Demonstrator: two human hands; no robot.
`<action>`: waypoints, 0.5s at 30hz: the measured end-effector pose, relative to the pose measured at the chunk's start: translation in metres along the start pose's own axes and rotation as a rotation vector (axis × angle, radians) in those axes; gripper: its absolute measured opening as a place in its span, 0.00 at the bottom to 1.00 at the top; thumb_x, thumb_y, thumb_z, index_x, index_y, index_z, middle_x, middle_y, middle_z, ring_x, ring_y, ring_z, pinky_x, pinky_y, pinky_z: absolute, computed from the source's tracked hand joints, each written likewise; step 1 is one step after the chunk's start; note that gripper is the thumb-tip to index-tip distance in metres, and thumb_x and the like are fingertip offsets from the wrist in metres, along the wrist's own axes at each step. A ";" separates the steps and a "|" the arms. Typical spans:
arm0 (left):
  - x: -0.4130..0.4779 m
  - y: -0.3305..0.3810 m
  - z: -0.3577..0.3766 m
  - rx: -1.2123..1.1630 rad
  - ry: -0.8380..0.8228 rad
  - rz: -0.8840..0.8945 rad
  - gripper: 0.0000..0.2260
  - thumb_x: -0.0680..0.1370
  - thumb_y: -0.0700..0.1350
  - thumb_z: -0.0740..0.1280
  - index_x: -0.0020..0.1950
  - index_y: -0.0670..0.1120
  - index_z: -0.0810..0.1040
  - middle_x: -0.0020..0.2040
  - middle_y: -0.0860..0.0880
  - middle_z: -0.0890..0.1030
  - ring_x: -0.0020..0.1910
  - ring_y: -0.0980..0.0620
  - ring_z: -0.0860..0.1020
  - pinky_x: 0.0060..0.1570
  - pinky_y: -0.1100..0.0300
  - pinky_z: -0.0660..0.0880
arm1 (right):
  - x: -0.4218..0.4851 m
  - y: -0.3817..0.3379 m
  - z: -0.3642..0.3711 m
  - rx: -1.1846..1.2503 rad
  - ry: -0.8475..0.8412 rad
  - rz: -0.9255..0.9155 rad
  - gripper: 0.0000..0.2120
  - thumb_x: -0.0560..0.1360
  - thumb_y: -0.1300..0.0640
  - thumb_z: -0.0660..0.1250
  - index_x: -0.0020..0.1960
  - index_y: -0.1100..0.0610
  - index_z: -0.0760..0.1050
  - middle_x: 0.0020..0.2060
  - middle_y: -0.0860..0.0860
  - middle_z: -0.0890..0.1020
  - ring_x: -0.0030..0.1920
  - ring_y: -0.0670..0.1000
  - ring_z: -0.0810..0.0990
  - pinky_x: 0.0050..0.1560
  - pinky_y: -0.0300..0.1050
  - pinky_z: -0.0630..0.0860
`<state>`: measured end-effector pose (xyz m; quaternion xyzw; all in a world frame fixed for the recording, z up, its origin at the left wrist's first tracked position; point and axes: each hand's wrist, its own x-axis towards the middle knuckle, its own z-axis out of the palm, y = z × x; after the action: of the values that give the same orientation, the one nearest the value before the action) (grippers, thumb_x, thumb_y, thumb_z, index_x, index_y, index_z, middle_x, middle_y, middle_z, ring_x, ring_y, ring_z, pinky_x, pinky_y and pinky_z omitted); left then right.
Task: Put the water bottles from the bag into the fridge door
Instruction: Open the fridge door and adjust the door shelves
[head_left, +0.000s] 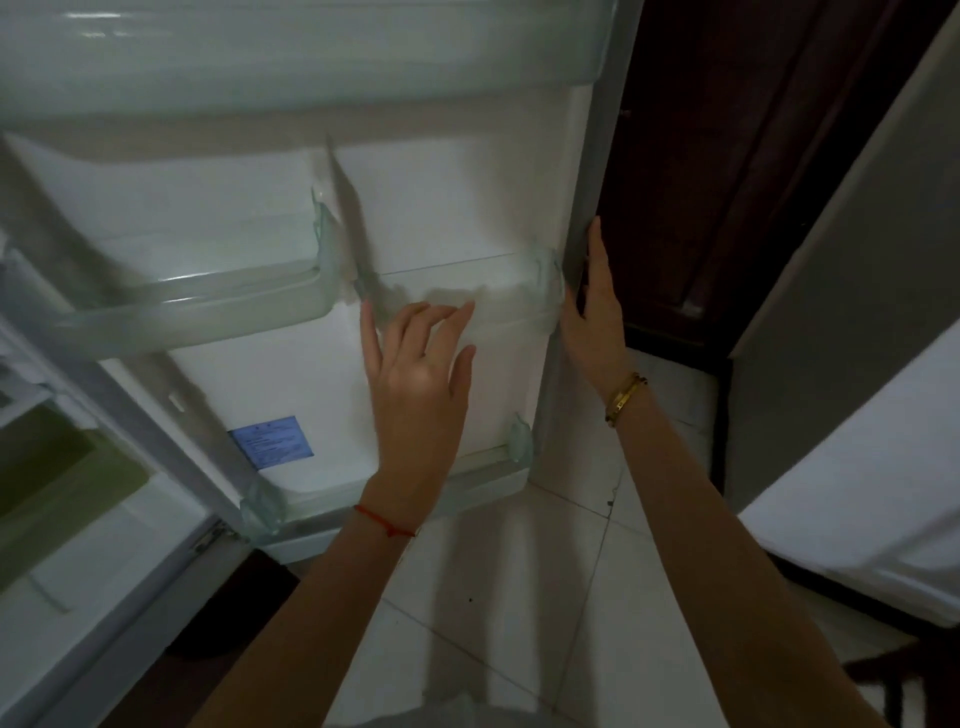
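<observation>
The white fridge door stands open in front of me, its inner side facing me. A pale green shelf crosses its left part, a smaller shelf sits at the right, and a low rail runs along the bottom. My left hand, red thread on the wrist, hovers with fingers spread before the smaller shelf and holds nothing. My right hand, gold bracelet on the wrist, lies flat along the door's outer edge. No bottle or bag is in view.
The fridge interior with a greenish drawer lies at the lower left. A dark wooden door stands behind the fridge door at right. A grey-white cabinet fills the right side. Pale floor tiles lie below.
</observation>
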<state>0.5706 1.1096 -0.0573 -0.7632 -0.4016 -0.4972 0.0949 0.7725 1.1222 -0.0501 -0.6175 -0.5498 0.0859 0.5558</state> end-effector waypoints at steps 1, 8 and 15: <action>0.002 0.000 0.003 0.016 0.005 -0.016 0.14 0.76 0.43 0.69 0.61 0.46 0.82 0.55 0.49 0.83 0.59 0.46 0.79 0.75 0.40 0.55 | 0.005 0.000 -0.001 0.006 -0.024 0.025 0.32 0.82 0.54 0.57 0.79 0.55 0.43 0.79 0.49 0.51 0.75 0.41 0.52 0.74 0.31 0.48; 0.015 -0.002 0.021 0.133 -0.041 -0.136 0.15 0.77 0.44 0.66 0.64 0.48 0.80 0.59 0.48 0.82 0.63 0.45 0.76 0.76 0.40 0.52 | 0.038 0.000 -0.009 0.048 -0.193 0.099 0.28 0.83 0.54 0.53 0.79 0.54 0.44 0.78 0.50 0.53 0.73 0.40 0.53 0.70 0.28 0.49; 0.014 0.003 0.024 0.191 -0.028 -0.175 0.15 0.78 0.44 0.66 0.64 0.49 0.80 0.58 0.47 0.82 0.64 0.45 0.76 0.76 0.41 0.56 | 0.045 0.012 -0.010 0.096 -0.257 0.113 0.30 0.83 0.50 0.54 0.79 0.50 0.44 0.79 0.48 0.53 0.78 0.50 0.56 0.79 0.49 0.53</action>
<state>0.5912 1.1280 -0.0569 -0.7195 -0.5136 -0.4523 0.1177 0.8042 1.1535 -0.0328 -0.6042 -0.5760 0.2218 0.5040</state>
